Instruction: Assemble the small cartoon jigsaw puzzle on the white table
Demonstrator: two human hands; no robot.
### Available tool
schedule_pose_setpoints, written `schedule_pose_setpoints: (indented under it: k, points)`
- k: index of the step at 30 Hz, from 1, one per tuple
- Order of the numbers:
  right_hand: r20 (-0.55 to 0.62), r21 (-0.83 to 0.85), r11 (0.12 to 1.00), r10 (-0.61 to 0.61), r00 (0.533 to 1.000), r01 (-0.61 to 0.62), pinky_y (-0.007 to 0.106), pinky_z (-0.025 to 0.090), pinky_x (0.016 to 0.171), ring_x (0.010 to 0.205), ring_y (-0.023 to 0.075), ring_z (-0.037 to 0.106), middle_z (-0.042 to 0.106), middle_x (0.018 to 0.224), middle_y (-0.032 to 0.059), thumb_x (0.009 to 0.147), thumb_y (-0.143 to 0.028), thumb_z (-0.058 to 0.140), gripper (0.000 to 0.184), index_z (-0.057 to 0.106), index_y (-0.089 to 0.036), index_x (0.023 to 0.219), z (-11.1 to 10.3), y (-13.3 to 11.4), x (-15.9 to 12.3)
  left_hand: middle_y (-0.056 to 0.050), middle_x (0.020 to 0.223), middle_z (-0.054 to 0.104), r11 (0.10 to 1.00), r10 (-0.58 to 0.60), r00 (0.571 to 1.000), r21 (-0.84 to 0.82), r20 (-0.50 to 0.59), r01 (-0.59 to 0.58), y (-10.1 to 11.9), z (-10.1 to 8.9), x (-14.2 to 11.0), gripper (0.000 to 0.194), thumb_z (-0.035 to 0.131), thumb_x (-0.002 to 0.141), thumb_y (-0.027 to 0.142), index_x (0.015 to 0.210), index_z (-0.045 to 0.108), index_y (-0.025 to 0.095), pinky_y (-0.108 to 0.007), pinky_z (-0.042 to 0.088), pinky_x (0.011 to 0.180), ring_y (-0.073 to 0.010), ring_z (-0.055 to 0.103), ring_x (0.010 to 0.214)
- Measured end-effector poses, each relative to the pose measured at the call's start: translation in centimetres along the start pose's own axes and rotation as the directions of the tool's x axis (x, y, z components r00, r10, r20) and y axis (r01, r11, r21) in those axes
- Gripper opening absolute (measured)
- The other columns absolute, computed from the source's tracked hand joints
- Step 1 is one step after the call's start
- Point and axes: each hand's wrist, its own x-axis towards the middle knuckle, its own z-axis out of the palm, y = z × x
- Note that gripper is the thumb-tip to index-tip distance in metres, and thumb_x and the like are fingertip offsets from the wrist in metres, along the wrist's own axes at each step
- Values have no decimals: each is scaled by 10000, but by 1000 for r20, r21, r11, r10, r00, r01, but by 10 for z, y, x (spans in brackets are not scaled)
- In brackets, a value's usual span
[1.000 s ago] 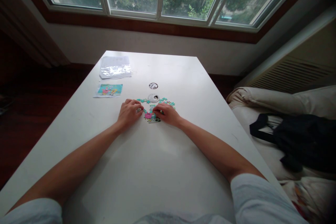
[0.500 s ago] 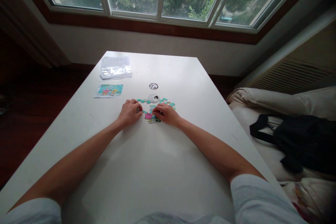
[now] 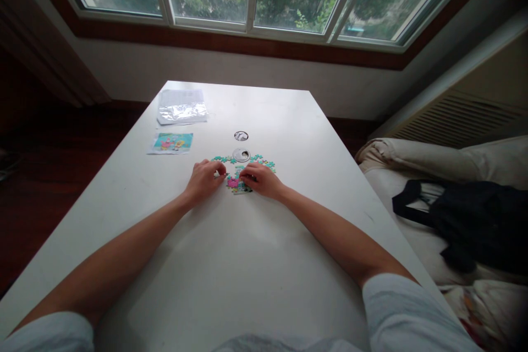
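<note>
Small jigsaw puzzle pieces (image 3: 233, 182), teal, pink and dark green, lie in a cluster on the white table, some of them joined. My left hand (image 3: 206, 177) is at the cluster's left side, thumb and forefinger curled together on a puzzle piece mostly covered by the fingertips. From the right, my right hand (image 3: 262, 179) rests over the joined part, its fingers bent and pinched on a puzzle piece there; the fingers hide most of it. More teal puzzle pieces (image 3: 256, 158) are scattered just beyond both hands.
A picture card (image 3: 173, 143) with cartoon figures lies to the left. Behind it is a clear plastic bag (image 3: 182, 107) with paper. Two round grommets (image 3: 241, 154) are set in the tabletop (image 3: 247, 264). Dark clothing (image 3: 474, 220) lies on a pale sofa at right.
My left hand has shifted slightly right and its fingers have closed in toward the pieces, uncovering teal ones behind it. My right hand has stayed almost still.
</note>
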Motion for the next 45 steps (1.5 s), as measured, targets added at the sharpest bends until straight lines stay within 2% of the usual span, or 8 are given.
schedule_pose_setpoints:
  k: [7,13,19,24,28,34,40,45]
  points:
    - [-80,93,994,58,995,-51,278,452,802,794,144,590,677,838,25,953,-244,615,115,713,-193,923,-1,-6,3,2,845,721,969,13,999,-245,-49,-25,9,4,-2,118,615,902,323,916,681,226,-277,482,724,-156,651,756]
    - [-66,221,970,117,991,-100,255,444,723,738,126,595,692,818,16,943,-343,653,168,711,-188,919,-1,-11,5,19,794,716,950,3,999,-311,-33,-13,23,3,-7,147,645,906,363,886,673,220,-261,495,719,-137,650,723]
    - [-49,328,928,203,978,-176,234,416,642,653,103,542,679,765,-3,915,-370,665,197,699,-177,896,2,-9,5,15,805,719,961,25,999,-274,-42,-36,21,6,-7,138,645,921,352,894,666,219,-277,481,740,-144,650,733]
    - [-121,422,867,343,932,-264,236,436,626,645,110,540,684,769,1,882,-406,681,228,669,-179,894,-1,1,4,-27,891,746,991,131,991,-17,-28,-132,18,7,-11,168,580,969,316,913,710,226,-375,457,894,-206,658,883]
    - [-151,481,832,389,909,-277,246,464,647,677,121,576,702,803,8,867,-396,682,223,666,-182,927,-3,12,3,-58,1072,753,954,283,955,76,82,-290,27,5,-18,222,530,1003,321,974,730,229,-412,458,952,-239,646,1018]
    - [-160,426,859,382,910,-285,243,462,656,675,117,573,706,805,6,861,-356,668,211,701,-176,966,-4,21,5,-54,1304,695,885,449,858,9,249,-466,34,2,-20,258,527,995,267,1170,717,272,-416,474,1018,-245,626,1169]
    - [-140,324,903,343,929,-284,236,454,659,672,111,566,723,842,7,857,-304,648,152,713,-183,922,-5,21,8,-53,1425,634,847,517,813,-20,270,-532,27,5,-18,333,521,993,252,1290,670,271,-442,429,1124,-254,589,1291]
    - [-123,285,920,312,942,-267,226,428,637,640,105,535,716,797,-5,877,-299,632,172,727,-187,967,-6,22,9,-62,1439,623,840,533,804,-50,264,-541,25,7,-17,364,548,970,232,1311,667,280,-447,437,1139,-256,589,1304]
